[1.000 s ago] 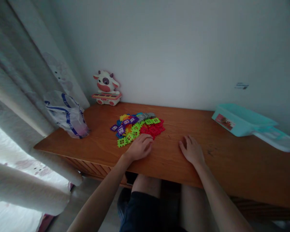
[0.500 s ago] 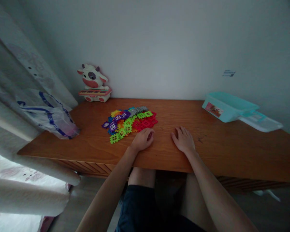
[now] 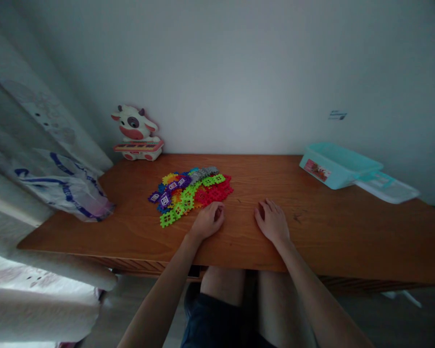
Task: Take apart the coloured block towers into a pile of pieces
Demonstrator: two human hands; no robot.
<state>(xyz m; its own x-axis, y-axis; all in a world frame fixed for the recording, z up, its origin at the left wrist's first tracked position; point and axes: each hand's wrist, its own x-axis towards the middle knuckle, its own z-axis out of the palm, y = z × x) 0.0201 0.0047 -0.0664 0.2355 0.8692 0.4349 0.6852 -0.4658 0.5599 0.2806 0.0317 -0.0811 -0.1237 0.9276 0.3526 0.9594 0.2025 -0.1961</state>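
My left hand [image 3: 208, 220] rests on its side on the wooden table [image 3: 261, 174], fingers loosely curled with a gap beside the thumb. It appears to hold nothing. Just beyond it lies a pile of plastic interlocking building pieces: green pieces [image 3: 178, 209] nearest, red pieces [image 3: 213, 192] to the right, purple pieces [image 3: 165, 199] to the left and grey pieces [image 3: 205, 173] at the back. Farther right, my right hand [image 3: 273, 222] lies palm down on the tabletop, its fingers extended and nothing in it.
At the back left stands a cow-shaped toy keyboard [image 3: 137, 135]. A clear plastic bag [image 3: 72, 193] with blue stripes sits at the left end, near a curtain [image 3: 39, 121]. On the right are a turquoise bin [image 3: 335, 166] and a translucent lid [image 3: 387, 187].
The view has shifted slightly, so the table and its objects appear lower. My legs are closer together. Both hands stay resting on the table; the pieces lie as before.
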